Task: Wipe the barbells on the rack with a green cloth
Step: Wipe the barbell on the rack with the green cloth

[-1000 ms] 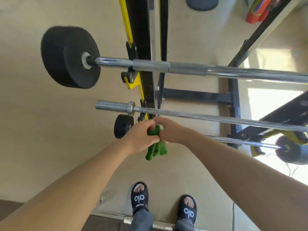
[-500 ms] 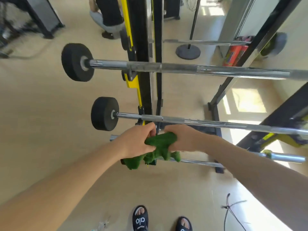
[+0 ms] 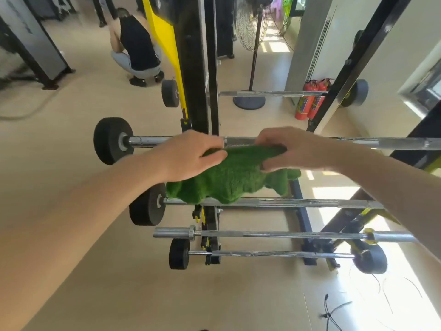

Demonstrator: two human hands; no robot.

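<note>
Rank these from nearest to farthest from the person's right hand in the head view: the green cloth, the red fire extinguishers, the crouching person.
1. green cloth: gripped by the right hand, over the bar.
2. red fire extinguishers: beyond the rack, right side.
3. crouching person: far back, left.

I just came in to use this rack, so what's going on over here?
A person is cleaning the barbells on the rack. Both hands, left hand and right hand, grip a green cloth spread between them and hold it against the shaft of the upper barbell, near the black and yellow upright. Three more barbells sit on lower pegs, with the cloth's hanging edge draping in front of the next bar down. Another person crouches in the background.
</note>
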